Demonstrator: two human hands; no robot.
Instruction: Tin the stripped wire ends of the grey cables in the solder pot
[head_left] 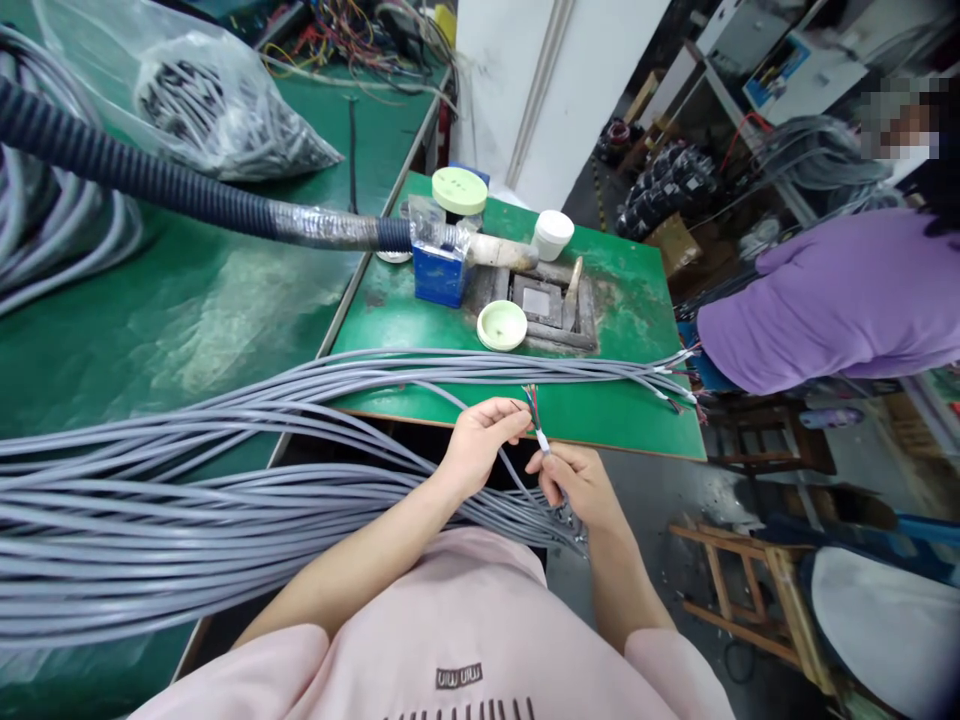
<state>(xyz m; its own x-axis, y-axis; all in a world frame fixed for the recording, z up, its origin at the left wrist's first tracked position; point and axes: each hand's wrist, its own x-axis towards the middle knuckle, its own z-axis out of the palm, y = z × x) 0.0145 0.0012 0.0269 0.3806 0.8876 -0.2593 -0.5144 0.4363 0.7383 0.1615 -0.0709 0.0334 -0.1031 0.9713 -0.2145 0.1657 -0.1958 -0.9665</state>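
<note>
A grey cable with a white sleeve [543, 440] near its end fans out into thin coloured wires [532, 402]. My right hand [574, 480] pinches the cable just below the sleeve. At the coloured wires, the thumb and fingertips of my left hand [487, 440] are closed on them. Many grey cables [187, 510] run from the left, some passing under my forearms. Another bundle of grey cables [480, 368] lies across the green table [622, 420], beyond my hands, its stripped ends at the right edge.
A black corrugated hose [225, 205] reaches over a blue box [439, 275]. Near it are a square metal pot [536, 302], a pale green dish [502, 326] and a white jar [553, 235]. A person in purple [840, 300] is at the right, above a wooden stool [757, 590].
</note>
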